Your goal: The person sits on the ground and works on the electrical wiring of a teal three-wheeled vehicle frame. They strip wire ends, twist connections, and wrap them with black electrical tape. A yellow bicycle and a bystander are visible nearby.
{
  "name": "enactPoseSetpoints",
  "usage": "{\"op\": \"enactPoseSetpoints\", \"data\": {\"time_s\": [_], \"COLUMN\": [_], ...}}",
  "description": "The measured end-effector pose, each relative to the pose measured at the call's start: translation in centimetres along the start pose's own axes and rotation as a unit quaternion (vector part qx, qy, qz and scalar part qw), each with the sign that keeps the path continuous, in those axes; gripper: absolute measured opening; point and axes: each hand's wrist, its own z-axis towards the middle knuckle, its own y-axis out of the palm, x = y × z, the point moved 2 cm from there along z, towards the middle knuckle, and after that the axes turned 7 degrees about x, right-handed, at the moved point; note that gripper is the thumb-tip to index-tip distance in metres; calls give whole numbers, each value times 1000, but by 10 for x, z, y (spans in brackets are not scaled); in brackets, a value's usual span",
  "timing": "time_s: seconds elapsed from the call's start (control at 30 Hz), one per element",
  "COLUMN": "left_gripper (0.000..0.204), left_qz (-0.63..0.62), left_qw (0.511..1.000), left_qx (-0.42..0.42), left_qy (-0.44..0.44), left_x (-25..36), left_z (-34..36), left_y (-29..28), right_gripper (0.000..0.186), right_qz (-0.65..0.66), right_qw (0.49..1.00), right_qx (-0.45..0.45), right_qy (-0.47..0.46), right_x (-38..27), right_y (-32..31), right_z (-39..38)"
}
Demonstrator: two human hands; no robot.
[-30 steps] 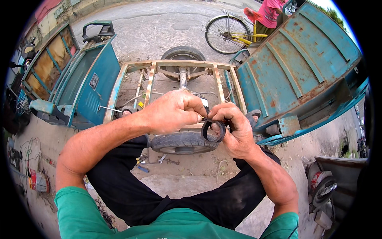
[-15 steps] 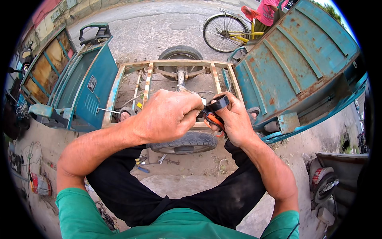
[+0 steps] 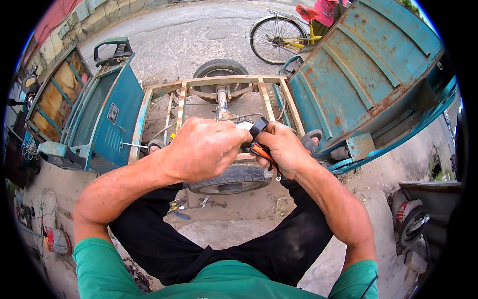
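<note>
Presently, the black roll (image 3: 258, 127) is located between the 2 hands, directly against the thumb side of the right hand (image 3: 286, 149). The right hand is curled, pinching the roll at its upper side and holding an orange-and-black piece (image 3: 262, 151) below it. The left hand (image 3: 201, 149) is closed, fingers pressed together, with its fingertips just beside the roll; whether it pinches a strip cannot be told.

Both hands are above a bare metal frame (image 3: 181, 107) with worn, pale paint. An axle (image 3: 222, 97) runs beneath the frame toward the far wheel (image 3: 219, 65); the near tyre (image 3: 231, 179) is below the hands. The ground (image 3: 214, 231) is dusty and carries a wrench (image 3: 204, 201) and a blue-handled tool (image 3: 182, 215). A blue panel (image 3: 112, 119) stands at left, and a rusted blue panel (image 3: 358, 65) slopes at right. Beyond are a yellow bicycle (image 3: 312, 35) and a person in pink (image 3: 326, 11), partly out of view.

The roll is tilted, its visible band slanting from lower left to upper right. The long axis of the orange-and-black piece slants from upper left to lower right; its lower end points toward the person's right knee.
</note>
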Motion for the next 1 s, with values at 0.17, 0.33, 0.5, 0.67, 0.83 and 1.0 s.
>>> {"op": "enactPoseSetpoints", "data": {"time_s": [0.17,0.33,0.5,0.67,0.83,1.0], "left_gripper": [26,28,28,28,24,20], "left_qz": [-55,-102,-114,-122,-141,-106], "left_qw": [990,965,951,955,967,977], "left_qx": [-97,-156,-160,-160,-119,-94], "left_qy": [-92,-183,-237,-217,-177,-158], "left_x": [-12,-15,-18,-23,-27,-22], "left_z": [-2,0,-2,-11,-20,-18], "left_y": [5,-2,-12,-9,-3,-2], "right_gripper": [36,46,48,41,40,44], "right_qz": [-32,-22,-107,-146,-88,-59], "right_qw": [999,999,966,965,986,992], "right_qx": [22,-3,-51,-65,-69,-93], "right_qy": [-1,-40,-231,-207,-123,-65], "right_x": [3,3,6,12,10,7], "right_y": [3,5,11,16,16,16], "right_z": [-3,-8,-16,-14,-12,-15]}}
